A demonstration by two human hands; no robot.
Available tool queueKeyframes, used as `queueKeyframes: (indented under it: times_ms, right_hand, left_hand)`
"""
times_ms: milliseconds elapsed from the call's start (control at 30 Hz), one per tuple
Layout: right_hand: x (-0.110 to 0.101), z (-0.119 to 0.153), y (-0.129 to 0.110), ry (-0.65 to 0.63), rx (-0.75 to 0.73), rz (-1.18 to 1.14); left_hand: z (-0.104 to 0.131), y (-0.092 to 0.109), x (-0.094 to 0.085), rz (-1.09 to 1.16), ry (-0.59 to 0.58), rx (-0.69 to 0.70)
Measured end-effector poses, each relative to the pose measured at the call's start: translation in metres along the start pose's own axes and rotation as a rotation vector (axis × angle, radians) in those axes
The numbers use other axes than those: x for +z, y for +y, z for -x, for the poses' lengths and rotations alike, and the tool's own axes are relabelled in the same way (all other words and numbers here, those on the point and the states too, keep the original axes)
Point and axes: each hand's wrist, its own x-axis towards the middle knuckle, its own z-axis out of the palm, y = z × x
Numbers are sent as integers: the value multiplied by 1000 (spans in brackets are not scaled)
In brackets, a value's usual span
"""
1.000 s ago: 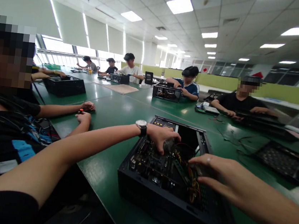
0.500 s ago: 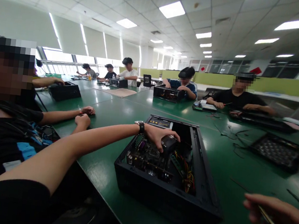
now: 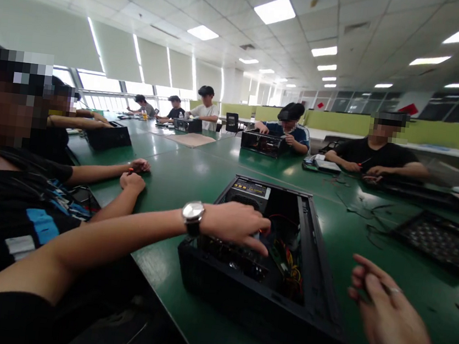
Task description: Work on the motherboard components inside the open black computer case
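Note:
A black desktop computer case (image 3: 256,302) lies on its side on the green table, its open face upward. My left hand (image 3: 234,222), with a wristwatch (image 3: 192,215) on that arm, hovers over the interior, palm down. A gap shows between its thumb and curled fingers, with nothing visible in it. The hand hides most of the motherboard. Beyond it is the power supply (image 3: 248,188); beside its fingertips are yellow and red cables (image 3: 293,270). Right of the case, my right hand (image 3: 391,312) is in the air, fingers drawn together around a small pale thing, too blurred to name.
A black perforated panel (image 3: 441,240) and loose cables (image 3: 368,210) lie to the right on the table (image 3: 169,187). Close on my left sits a co-worker, forearms (image 3: 105,171) on the table. Other people work on computer cases (image 3: 264,143) farther off.
My left hand has rolled palm-down and come nearer; the black part it gripped is hidden now. My right hand has risen toward the case, and the thin brass-coloured thing no longer shows clearly.

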Motion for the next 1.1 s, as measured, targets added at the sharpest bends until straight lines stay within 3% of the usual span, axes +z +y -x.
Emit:
queueKeyframes:
  times_ms: [67,133,233,367,500,633,733,833,900,967,1033,1100]
  right_hand:
    - [25,0,-2,-41,100,-63]
    - [46,3,-5,-92,177,-37]
    - [72,9,-4,-115,132,60]
    - [123,6,13,-144,-61,155]
    - [204,-16,37,-159,-150,210]
    - [290,-45,45,-184,-176,217]
    - [343,-60,44,-220,-186,228]
    - [382,-67,42,-254,-191,260]
    - [393,-69,42,-283,-198,285]
    - [386,-69,45,-328,-224,306]
    - [356,-67,54,-391,-274,326]
    - [306,-63,66,-467,-342,359]
  left_hand:
    - [24,30,8,115,-1,-19]
    - [50,50,22,78,38,-52]
    - [79,50,41,-12,102,-138]
    - [103,3,54,-28,132,-237]
    - [122,-63,58,4,117,-340]
    - [135,-122,55,30,56,-495]
    - [138,-150,54,-17,44,-629]
    - [131,-155,58,-81,115,-714]
    - [118,-145,62,-105,210,-703]
    - [99,-128,65,-125,343,-642]
    - [75,-106,69,-135,480,-537]
    - [50,-84,75,-115,571,-401]
